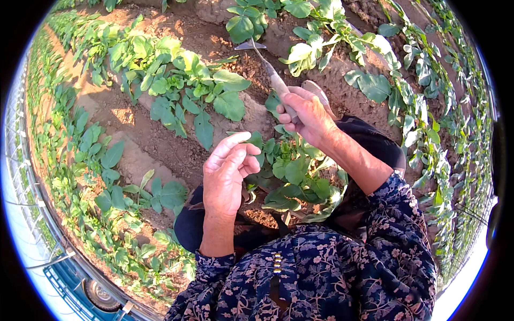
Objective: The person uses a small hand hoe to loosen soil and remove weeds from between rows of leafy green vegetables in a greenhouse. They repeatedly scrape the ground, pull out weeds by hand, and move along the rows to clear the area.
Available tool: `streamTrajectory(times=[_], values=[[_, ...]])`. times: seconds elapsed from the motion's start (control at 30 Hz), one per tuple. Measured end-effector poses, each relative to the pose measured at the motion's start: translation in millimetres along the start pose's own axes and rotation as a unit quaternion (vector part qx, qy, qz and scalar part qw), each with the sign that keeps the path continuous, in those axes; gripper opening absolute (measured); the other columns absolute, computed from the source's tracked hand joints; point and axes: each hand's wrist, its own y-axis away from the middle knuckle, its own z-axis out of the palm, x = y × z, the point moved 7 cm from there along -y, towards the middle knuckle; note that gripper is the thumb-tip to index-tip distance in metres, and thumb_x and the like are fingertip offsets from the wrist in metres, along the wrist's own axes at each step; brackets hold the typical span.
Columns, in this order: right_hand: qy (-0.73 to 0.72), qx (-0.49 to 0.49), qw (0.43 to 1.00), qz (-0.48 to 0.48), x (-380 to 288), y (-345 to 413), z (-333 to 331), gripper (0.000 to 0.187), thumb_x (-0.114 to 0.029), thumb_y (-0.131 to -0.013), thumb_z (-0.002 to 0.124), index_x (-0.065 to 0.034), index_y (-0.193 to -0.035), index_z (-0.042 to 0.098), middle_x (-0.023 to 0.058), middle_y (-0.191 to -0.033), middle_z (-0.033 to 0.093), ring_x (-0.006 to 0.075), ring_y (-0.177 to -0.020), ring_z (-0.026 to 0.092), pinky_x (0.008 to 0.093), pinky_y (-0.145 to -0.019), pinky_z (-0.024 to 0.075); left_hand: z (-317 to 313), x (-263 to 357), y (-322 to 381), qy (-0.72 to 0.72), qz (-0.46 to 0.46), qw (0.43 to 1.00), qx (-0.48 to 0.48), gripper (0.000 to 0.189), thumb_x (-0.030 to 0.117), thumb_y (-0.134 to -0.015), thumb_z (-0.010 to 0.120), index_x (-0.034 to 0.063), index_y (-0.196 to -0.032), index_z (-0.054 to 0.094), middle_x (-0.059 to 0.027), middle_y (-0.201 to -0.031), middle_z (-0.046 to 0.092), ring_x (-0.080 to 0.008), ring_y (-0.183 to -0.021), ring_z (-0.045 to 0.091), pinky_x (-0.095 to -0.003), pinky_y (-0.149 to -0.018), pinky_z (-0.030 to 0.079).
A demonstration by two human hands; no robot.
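Note:
My right hand [303,112] is closed around the wooden handle of a small hand hoe [277,82]. The hoe points away from me, and its flat metal blade [250,45] is at the soil beside a leafy plant [241,27]. Raised in front of my body, my left hand [229,168] has its fingers partly bent and nothing visible in it. Broad-leaved green plants [297,170] grow just beyond and right of it, between my knees. Another leafy clump [192,84] stands ahead of the left hand.
Rows of leafy plants run along both sides, with bare brown soil [156,140] between them. My shoe [319,94] rests just beyond the right hand. At the far lower left, a curved frame [80,263] borders the field, and a blue vehicle with a wheel [102,295] stands outside.

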Motion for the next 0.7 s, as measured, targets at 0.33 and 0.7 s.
streamTrajectory(times=[0.33,0.7], values=[[0.034,-0.044,0.994,-0.098,29,30,55,0.048,-0.013,-0.084,0.053,0.0016,-0.127,0.037,0.0115,-0.078,0.056,0.0134,-0.055,0.053,0.0286,-0.049,0.0444,0,-20,-56,-0.015,-0.017,1.0,0.012,0.034,0.019,-0.094,0.049,-0.0025,-0.12,0.051,-0.0099,-0.1,0.061,-0.0172,-0.081,0.059,-0.0311,-0.07,0.048],[0.72,-0.024,0.65,-0.24,-13,41,63,0.047,-0.015,-0.073,0.06,0.0102,-0.111,0.05,0.0253,-0.1,0.06,0.0339,-0.082,0.065,0.0386,-0.062,0.0529,6,-55,-140,-0.078,-0.104,0.991,0.03,0.014,0.01,-0.09,0.051,0.0022,-0.102,0.048,-0.0081,-0.077,0.054,-0.014,-0.062,0.053,-0.0266,-0.053,0.047]])
